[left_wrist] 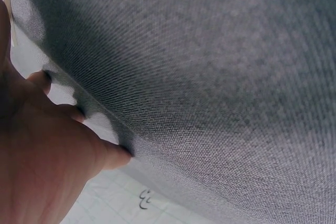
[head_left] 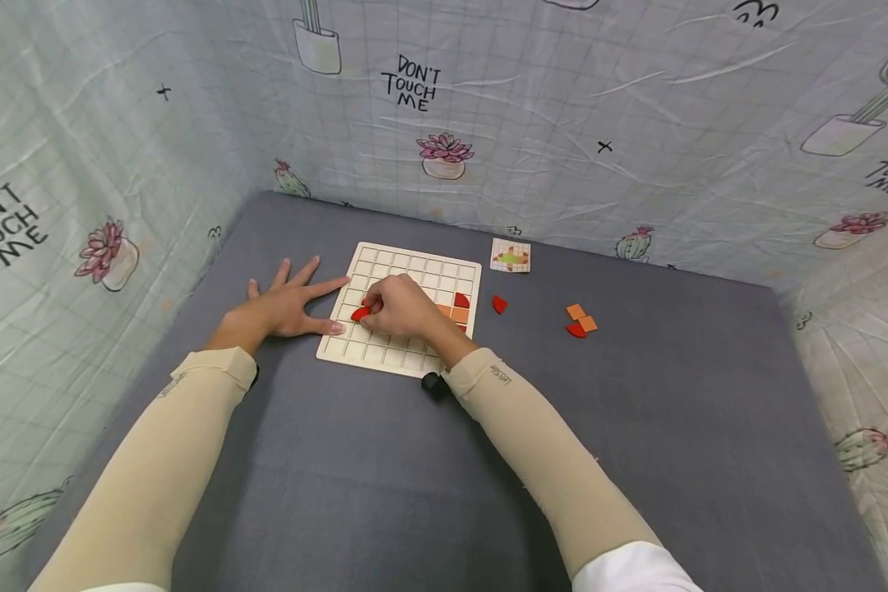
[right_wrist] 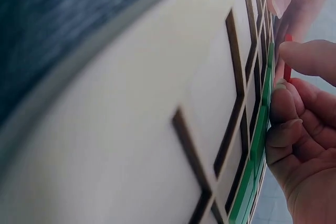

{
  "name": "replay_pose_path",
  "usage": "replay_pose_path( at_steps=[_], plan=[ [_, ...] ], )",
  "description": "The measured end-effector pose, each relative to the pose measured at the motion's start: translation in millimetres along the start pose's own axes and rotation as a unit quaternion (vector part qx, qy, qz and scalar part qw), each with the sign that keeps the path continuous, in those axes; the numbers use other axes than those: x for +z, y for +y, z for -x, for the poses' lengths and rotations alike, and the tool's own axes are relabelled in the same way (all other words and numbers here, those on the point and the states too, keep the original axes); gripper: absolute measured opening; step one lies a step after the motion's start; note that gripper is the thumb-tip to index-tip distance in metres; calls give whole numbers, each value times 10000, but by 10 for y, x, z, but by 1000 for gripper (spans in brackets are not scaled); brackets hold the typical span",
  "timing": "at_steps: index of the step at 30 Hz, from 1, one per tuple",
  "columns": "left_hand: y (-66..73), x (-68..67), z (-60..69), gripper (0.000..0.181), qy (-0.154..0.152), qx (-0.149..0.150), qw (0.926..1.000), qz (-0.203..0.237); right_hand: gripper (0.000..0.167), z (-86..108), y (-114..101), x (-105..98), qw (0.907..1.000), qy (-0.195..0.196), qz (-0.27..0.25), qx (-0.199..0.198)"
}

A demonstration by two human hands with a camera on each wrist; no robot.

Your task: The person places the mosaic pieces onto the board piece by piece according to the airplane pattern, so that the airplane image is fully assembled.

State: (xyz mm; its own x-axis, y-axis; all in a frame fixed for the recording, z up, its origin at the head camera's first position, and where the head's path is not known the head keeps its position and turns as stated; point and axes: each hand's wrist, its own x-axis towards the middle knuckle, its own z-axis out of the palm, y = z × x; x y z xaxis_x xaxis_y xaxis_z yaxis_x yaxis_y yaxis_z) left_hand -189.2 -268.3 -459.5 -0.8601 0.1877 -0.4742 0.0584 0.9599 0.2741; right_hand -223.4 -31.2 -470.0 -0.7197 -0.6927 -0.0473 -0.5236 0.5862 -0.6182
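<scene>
A pale gridded board lies on the grey tabletop. My right hand is over its middle and pinches a red quarter-round tile between thumb and finger, near the board's left side. In the right wrist view the red tile stands on edge in the fingertips, beside a row of green tiles set in the grid. My left hand lies with fingers spread, its thumb and index fingertip touching the board's left edge. Orange square tiles and a red tile sit in the board's right part. My right hand hides the middle.
Right of the board lie a loose red tile and a small cluster of orange squares with a red tile. A pattern card rests behind them. Patterned cloth walls stand around the table's back and sides.
</scene>
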Motion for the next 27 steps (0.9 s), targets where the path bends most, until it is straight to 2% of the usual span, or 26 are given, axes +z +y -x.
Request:
replay_pose_path(
  at_steps=[6,14,27],
  plan=[
    [7,-7,3,100,1,13,10000,27,10,-32,-34,22,9997,163,145,-57],
    [-33,17,-26,107,-7,-1,9997,263,13,-71,-67,51,9998,167,138,32],
    [11,5,4,97,43,30,10000,51,18,-99,-101,98,9991,245,258,246]
  ],
)
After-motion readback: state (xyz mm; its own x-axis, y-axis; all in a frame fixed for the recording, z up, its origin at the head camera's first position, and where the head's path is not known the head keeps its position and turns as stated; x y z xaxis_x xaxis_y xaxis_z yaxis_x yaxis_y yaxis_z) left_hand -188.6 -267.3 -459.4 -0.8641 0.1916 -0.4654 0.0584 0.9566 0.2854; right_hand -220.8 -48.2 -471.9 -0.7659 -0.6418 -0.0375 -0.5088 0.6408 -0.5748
